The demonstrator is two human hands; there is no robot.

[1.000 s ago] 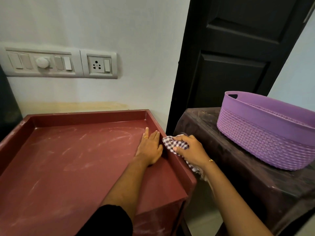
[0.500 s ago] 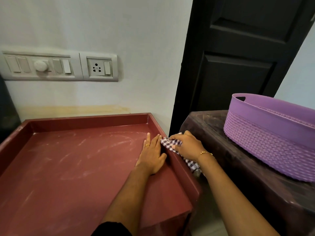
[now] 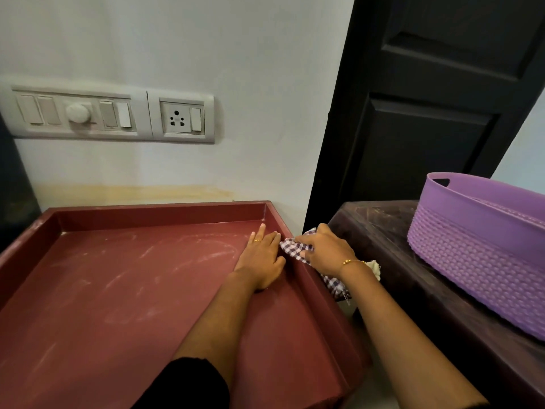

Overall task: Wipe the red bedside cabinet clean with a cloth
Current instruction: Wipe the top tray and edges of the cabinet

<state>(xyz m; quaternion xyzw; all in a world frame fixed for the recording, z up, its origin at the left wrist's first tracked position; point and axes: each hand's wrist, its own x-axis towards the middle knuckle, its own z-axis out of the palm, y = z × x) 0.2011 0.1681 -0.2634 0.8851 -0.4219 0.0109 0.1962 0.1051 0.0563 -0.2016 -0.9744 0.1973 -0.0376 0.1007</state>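
Note:
The red bedside cabinet (image 3: 124,284) fills the lower left; its tray-like top has a raised rim and pale dusty streaks. My left hand (image 3: 261,258) lies flat, fingers together, on the top beside the right rim, holding nothing. My right hand (image 3: 324,250) presses a checked purple-and-white cloth (image 3: 295,248) onto the right rim, near its far end. The cloth's tail hangs down the cabinet's outer right side below my wrist.
A dark brown stool (image 3: 442,290) stands close on the right, carrying a purple woven basket (image 3: 483,246). A black door (image 3: 427,113) rises behind it. A switch panel and socket (image 3: 112,115) sit on the white wall above the cabinet. A dark object edges the far left.
My right hand has slid the cloth along the right rim toward the wall. My left hand stays flat on the top, shifting slightly toward the wall too.

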